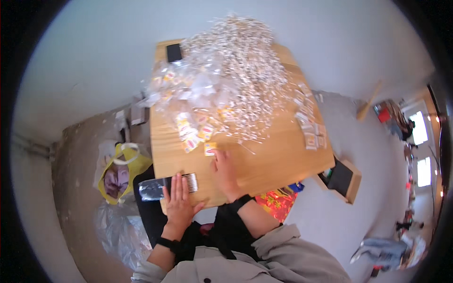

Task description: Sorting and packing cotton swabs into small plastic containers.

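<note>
My left hand (178, 203) lies with its fingers stretched out over a dark flat pack at the table's near left corner. Beside those fingers a row of white cotton swabs (190, 183) shows; a shiny clear plastic end (153, 189) sticks out on the other side. The fingers of my right hand (223, 172) are bent together at the edge of a small yellow and white card (210, 149) on the tabletop. Just beyond it are several similar cards (189, 137). Farther off, a big heap of loose cotton swabs (247, 61) spreads over the table.
Clear plastic bags (200, 87) lie left of the heap, near a black box (174, 53). Small packs (309, 122) line the wooden table's (278, 158) right edge. A yellow bag (113, 177) stands on the floor at left, an open carton (347, 181) at right. People are far right.
</note>
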`<state>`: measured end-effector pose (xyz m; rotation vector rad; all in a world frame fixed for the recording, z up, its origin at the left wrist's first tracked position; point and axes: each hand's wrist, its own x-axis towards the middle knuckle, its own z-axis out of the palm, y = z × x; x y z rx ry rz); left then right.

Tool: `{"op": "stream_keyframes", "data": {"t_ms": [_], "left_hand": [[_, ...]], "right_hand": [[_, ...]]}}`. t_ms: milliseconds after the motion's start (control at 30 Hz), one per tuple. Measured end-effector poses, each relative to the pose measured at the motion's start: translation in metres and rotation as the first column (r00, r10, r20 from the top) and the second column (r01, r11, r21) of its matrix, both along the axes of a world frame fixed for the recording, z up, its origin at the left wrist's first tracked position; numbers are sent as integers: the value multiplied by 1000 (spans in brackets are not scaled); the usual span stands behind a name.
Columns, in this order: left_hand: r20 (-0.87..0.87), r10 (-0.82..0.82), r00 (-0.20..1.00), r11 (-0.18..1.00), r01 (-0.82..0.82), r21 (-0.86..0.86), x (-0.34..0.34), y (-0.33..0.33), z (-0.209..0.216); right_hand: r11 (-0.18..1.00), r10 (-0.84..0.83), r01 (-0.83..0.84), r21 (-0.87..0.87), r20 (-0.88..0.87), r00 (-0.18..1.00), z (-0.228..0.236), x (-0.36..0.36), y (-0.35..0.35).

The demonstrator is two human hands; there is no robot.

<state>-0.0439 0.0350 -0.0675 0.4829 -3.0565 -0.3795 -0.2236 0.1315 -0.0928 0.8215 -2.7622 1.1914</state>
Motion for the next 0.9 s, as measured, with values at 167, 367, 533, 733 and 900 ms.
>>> {"op": "stream_keyframes", "data": {"t_ms": [167,367,533,733,900], "left_hand": [[-35,15,999,1000,-14,26,-2,0,-3],[-23,53,998,997,-52,50,6,-4,2],[-146,369,918,928,-354,118,6,-26,25],[42,434,900,898,-436,65,9,-51,15],[285,394,874,918,-391,-70,-15,-54,17]], "right_hand": [[999,5,-10,-50,-101,995,2,54,-41],[978,145,-110,177,-202,968,2,64,-51],[965,167,-106,240,-252,953,3,59,-47],[950,203,-125,288,-260,944,10,61,-51],[946,184,-112,303,-223,957,12,61,-52]]}}
